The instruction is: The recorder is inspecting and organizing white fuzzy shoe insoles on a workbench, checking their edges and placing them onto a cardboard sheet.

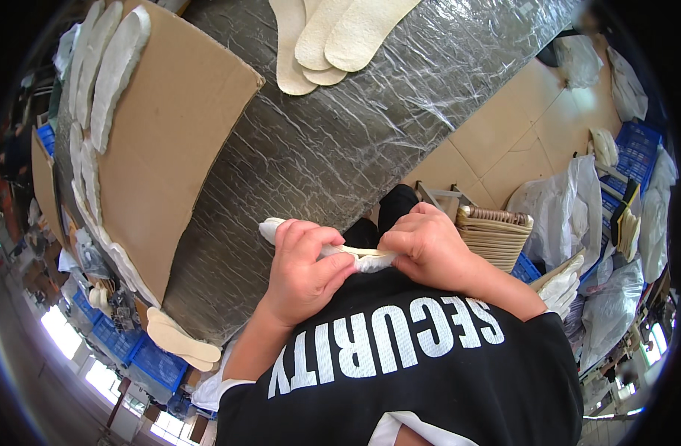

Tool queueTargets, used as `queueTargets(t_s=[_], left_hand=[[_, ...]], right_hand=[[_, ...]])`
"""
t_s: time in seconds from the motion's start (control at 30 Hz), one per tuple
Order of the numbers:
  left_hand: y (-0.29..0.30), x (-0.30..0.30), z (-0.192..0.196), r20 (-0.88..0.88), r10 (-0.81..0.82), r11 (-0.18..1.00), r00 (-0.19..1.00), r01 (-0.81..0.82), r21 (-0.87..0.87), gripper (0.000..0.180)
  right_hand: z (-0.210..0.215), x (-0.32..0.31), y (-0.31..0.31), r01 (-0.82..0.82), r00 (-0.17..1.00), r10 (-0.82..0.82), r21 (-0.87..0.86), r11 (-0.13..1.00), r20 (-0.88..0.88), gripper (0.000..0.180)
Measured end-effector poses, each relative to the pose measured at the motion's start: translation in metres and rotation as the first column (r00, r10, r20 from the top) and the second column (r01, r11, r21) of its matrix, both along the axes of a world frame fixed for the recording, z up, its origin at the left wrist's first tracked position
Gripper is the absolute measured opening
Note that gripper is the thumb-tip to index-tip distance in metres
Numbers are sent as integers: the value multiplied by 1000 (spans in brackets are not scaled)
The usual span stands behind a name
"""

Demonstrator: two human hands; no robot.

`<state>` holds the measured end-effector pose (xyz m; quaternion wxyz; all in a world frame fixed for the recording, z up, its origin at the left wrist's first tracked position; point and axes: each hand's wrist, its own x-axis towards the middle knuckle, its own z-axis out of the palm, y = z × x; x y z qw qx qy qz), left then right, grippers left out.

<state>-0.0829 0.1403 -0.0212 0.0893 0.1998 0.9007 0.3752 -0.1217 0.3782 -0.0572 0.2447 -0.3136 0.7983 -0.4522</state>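
Note:
Close to my chest, a white fluffy insole (375,262) with a cream sole layer is stretched between both hands. My left hand (304,262) is closed round it, thumb and fingers pinching its edge, and one white end (269,229) sticks out beyond the fingers. My right hand (429,247) grips the other end with curled fingers, hiding that tip. Several cream felt insoles (359,44) lie overlapped at the far edge of the table, away from both hands.
Plastic film covers the dark table (296,149). At left, a cardboard sheet (177,111) has white fleecy insoles (121,78) along its far side. More cream insoles (180,340) rest at the lower left corner. A wicker chair (496,234) and plastic bags (560,215) stand at right.

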Motion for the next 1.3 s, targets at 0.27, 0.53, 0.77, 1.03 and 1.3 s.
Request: queueTargets(t_s=[0.27, 0.53, 0.77, 1.03, 1.3], left_hand=[[6, 3, -17, -28, -28, 999, 999, 29, 45, 20], [11, 6, -24, -63, -45, 998, 997, 47, 31, 21], [-25, -1, -17, -120, 174, 985, 977, -175, 3, 34], [-16, -1, -13, -161, 9, 988, 987, -33, -150, 19], [-16, 9, -16, -229, -79, 989, 970, 48, -141, 18]], right_hand=[[-7, 1, 0, 21, 998, -21, 3, 1000, -51, 19], [-3, 2, -20, 16, 980, 10, 131, 991, -197, 15], [-11, 4, -17, -6, 987, 26, 122, 993, -161, 18], [-11, 3, -18, -16, 983, 33, 95, 995, -180, 17], [-13, 9, -18, 187, 974, -211, 238, 953, 80, 16]])
